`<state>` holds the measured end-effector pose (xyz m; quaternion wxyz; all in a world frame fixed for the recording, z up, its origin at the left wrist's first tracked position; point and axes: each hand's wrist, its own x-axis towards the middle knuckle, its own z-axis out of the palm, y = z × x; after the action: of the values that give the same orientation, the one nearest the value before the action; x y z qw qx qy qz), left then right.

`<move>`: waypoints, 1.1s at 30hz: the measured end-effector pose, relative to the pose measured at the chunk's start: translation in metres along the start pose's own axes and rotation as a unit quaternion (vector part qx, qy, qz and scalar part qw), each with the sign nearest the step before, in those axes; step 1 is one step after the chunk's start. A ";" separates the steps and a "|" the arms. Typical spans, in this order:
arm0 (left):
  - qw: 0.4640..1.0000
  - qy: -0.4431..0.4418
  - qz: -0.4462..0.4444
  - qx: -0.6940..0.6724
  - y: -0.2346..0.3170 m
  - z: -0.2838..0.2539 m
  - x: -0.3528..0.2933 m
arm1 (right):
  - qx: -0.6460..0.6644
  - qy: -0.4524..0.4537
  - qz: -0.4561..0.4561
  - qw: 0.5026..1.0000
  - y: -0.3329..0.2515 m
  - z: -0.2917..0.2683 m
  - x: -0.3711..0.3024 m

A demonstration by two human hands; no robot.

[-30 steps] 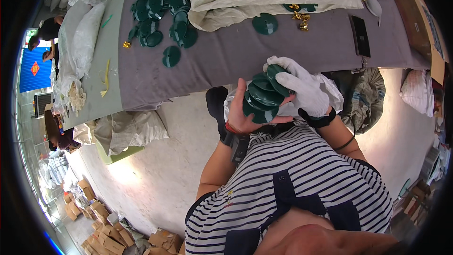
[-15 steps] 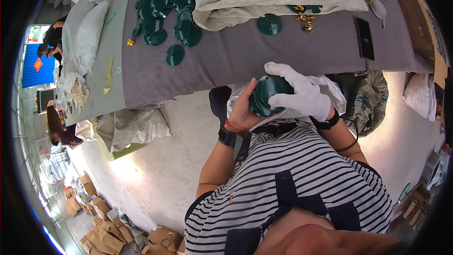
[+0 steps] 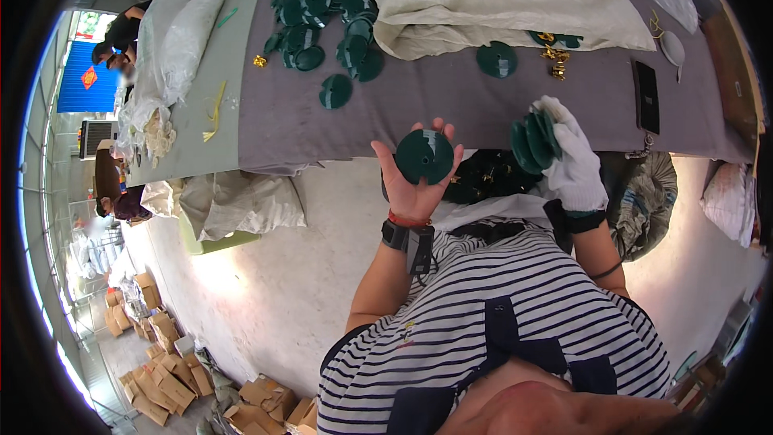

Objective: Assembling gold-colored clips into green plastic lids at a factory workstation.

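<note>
A round dark green disc [image 3: 424,156] with a small centre hole lies on the upturned palm of my bare left hand [image 3: 412,200], whose fingers are spread around it. My right hand [image 3: 578,173], in a white glove, is closed on several green discs [image 3: 535,143], which fan out from its fingers. Between and below my hands, at my lap, sits a heap of dark green discs with small gold pieces [image 3: 489,177], partly hidden by a white bag edge [image 3: 499,211]. On the table lie a single disc [image 3: 336,91] and another disc [image 3: 496,60].
A pile of green discs [image 3: 318,4] covers the table's far left. Beside it are a cream cloth sack [image 3: 507,0], gold pieces [image 3: 558,66] and a black phone [image 3: 646,97]. A dark sack [image 3: 648,201] stands at right. Cardboard boxes [image 3: 165,387] lie lower left; people are at far left.
My hands have moved apart. The discs they held together are now split: one on my left palm, several in my right hand. The heap at my lap has come into view.
</note>
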<state>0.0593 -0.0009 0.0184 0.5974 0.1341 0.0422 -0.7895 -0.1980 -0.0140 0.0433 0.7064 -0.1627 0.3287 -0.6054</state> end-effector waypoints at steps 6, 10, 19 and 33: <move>0.991 0.113 0.018 -0.072 0.011 -0.018 0.012 | 0.013 0.026 0.007 1.000 0.001 -0.027 -0.014; 0.982 0.107 -0.030 -0.155 0.056 -0.029 0.049 | 0.030 0.024 0.008 0.999 0.006 -0.021 -0.023; 0.972 0.094 -0.023 0.216 0.043 0.032 0.087 | 0.037 -0.004 -0.009 0.999 0.006 -0.004 -0.026; 0.966 0.041 -0.174 0.186 -0.034 -0.032 0.002 | -0.642 -0.273 -0.206 0.687 0.047 0.001 0.014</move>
<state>0.0318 0.0137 -0.0163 0.4136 0.2656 -0.0583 -0.8689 -0.1612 -0.0173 0.0105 0.3456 -0.7977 0.3881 -0.3059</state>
